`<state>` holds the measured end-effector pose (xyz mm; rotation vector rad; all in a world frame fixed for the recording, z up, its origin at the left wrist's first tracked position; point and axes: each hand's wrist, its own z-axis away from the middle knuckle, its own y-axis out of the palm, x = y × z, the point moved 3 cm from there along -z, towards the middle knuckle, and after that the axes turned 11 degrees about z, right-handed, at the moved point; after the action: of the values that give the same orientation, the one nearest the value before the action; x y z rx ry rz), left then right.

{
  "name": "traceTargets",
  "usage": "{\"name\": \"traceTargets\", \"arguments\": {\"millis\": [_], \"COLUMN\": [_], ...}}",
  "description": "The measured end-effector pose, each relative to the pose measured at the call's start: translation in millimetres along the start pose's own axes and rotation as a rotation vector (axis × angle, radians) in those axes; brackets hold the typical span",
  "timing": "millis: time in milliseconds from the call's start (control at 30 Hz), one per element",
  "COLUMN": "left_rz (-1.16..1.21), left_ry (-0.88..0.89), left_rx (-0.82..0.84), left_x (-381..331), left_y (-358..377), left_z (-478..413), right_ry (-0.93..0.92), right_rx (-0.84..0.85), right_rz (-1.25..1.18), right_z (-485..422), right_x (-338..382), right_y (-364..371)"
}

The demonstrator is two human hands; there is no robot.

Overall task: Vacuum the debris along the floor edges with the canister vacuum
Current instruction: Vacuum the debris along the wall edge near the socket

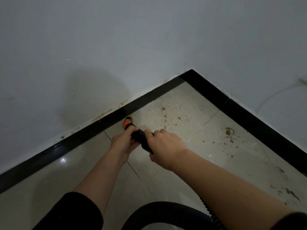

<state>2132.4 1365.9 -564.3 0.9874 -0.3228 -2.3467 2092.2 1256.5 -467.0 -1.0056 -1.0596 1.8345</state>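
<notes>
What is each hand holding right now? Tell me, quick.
Left hand: closed, gripping the vacuum wand just behind its orange collar.
Right hand: closed, gripping the same wand farther back.

Both hands on the vacuum wand (pixel 141 137) here: left hand (pixel 123 141) grips it near the orange nozzle collar (pixel 127 124), right hand (pixel 166 146) wraps it further back. The nozzle tip sits just beside the black skirting (pixel 83 135). Brown debris (pixel 230 131) lies scattered over the pale tiles (pixel 191 103) toward the corner, and the ribbed black hose (pixel 159 209) loops along the bottom edge
</notes>
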Motion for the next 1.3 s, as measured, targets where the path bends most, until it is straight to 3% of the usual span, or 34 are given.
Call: {"name": "traceTargets", "arguments": {"millis": [1300], "left_rz": [-0.074], "left_ry": [-0.017], "left_rx": [0.085], "left_x": [-1], "left_y": [34], "left_z": [-42], "right_ry": [0.145], "right_rx": [-0.050], "right_rz": [-0.028], "right_z": [-19], "right_x": [-21], "right_y": [15]}}
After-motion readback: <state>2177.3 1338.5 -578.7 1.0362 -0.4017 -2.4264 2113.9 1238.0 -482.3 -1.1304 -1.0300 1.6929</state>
